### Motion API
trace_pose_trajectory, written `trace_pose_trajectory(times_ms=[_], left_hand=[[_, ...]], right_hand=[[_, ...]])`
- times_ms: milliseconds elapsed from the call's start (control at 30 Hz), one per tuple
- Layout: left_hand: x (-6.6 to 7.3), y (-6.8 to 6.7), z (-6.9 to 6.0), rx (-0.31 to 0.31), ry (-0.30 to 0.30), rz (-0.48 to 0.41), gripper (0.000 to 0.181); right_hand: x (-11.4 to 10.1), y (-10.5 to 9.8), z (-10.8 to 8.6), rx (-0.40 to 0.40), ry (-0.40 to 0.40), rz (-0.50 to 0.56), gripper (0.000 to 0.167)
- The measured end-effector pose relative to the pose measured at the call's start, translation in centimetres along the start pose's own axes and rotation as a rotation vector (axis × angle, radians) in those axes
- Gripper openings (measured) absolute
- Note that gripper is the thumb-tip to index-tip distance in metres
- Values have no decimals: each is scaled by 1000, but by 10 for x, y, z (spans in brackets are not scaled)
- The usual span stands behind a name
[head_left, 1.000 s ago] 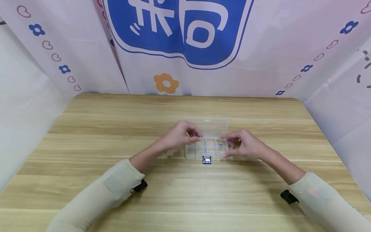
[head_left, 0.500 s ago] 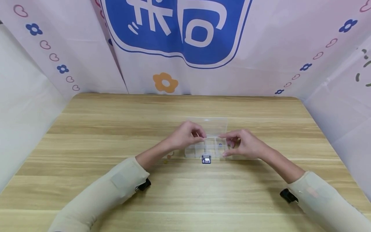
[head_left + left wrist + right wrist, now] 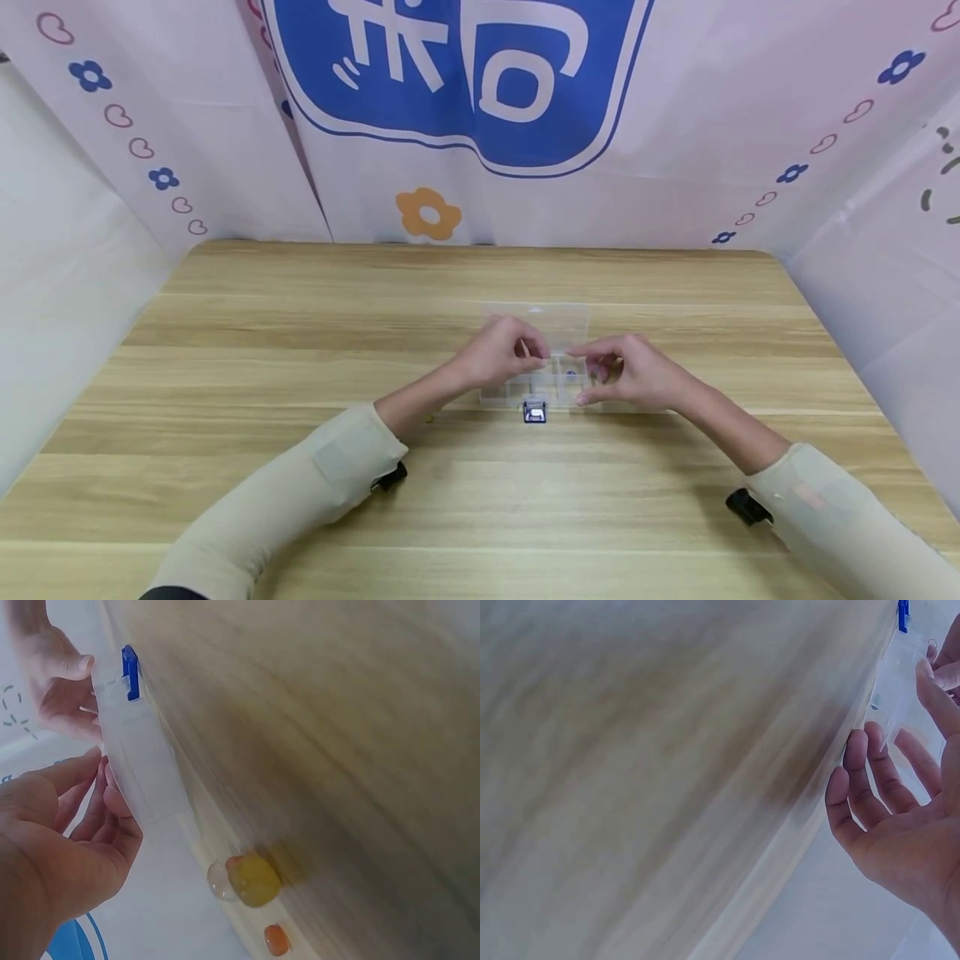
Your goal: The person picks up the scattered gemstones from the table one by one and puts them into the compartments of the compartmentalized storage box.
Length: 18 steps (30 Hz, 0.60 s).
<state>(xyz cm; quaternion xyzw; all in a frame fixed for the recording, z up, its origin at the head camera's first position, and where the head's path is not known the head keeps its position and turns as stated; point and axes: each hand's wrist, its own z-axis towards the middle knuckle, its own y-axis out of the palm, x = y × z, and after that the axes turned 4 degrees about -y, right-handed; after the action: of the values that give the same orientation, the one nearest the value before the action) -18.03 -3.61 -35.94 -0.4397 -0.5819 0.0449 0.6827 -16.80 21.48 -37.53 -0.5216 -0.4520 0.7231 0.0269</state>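
Pinching something indistinct (image 3: 932,645), left grip (image 3: 504,350) above clear box (image 3: 519,392), right grip (image 3: 634,375) holding its end

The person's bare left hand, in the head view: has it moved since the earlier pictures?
Yes, rightward: against the clear plastic compartment box, the left hand now reaches further across, nearer the bare right hand.

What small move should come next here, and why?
Probably the left hand should lower slightly and part its pinched fingers within the clear box: the lid is open, the pinch is over the box, and the right hand holds its right end. Whether the pinch holds something small, I cannot tell.
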Motion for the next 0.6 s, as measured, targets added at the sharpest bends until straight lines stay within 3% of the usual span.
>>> trace_pose_trajectory(times_ms=[400, 600], left_hand=[[-2, 4, 4, 22, -6, 33, 8], [-3, 0, 1, 5, 3, 10, 8]], right_hand=[[1, 0, -1, 0, 2, 8, 63], [1, 0, -1, -2, 2, 10, 62]])
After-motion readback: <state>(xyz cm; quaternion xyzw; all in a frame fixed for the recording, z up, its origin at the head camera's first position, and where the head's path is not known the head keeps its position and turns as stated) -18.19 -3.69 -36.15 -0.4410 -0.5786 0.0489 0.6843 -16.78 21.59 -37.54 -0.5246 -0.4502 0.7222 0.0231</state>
